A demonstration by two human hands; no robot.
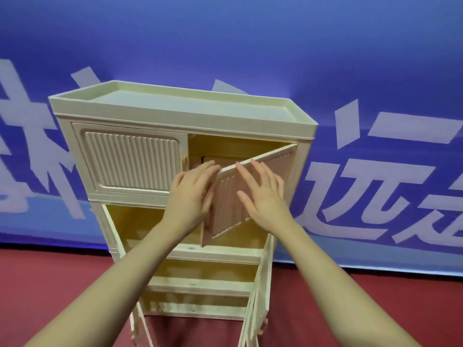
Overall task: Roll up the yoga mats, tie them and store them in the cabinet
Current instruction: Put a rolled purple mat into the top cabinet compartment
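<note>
Two ribbed doors front our cream plastic cabinet's (pixel 175 113) top tier (it stands on the red floor (pixel 375 309) against a blue banner (pixel 250 41)); our left hand (pixel 193 191) and right hand (pixel 260 194), fingers straight, press the half-open right door (pixel 230 209).

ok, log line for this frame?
stage: cabinet access | left hand: on top-right door edge | right hand: flat on door front | door: ajar | mats: unseen

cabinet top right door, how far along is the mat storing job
Done: nothing provable; no mat shows in the cream plastic cabinet. In hand: both hands, left and right, rest on its half-open ribbed top right door. Left: shutting the door; lower compartments stand open.
</note>
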